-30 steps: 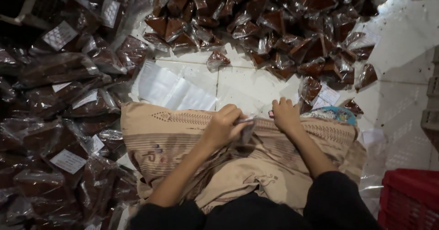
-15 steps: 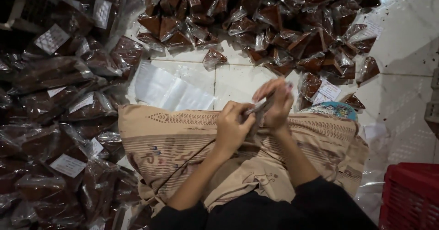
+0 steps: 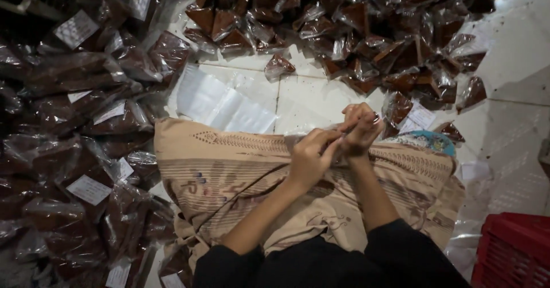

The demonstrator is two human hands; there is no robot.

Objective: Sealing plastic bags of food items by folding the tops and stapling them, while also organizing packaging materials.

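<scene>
Hands (image 3: pixel 335 145) together, fingertips touching, above patterned cloth (image 3: pixel 229 173)

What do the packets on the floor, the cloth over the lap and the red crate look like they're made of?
The packets look like thin clear plastic film, glossy and crinkled, with dark brown contents showing through. The cloth looks like soft woven fabric, matte beige with a printed pattern, draping in folds. The red crate seems to be rigid moulded plastic, judging by its even colour and slotted wall.

Wore black sleeves (image 3: pixel 401 248) pushed up past the elbows, forearms bare; lap draped in tan patterned cloth (image 3: pixel 229 173).
</scene>
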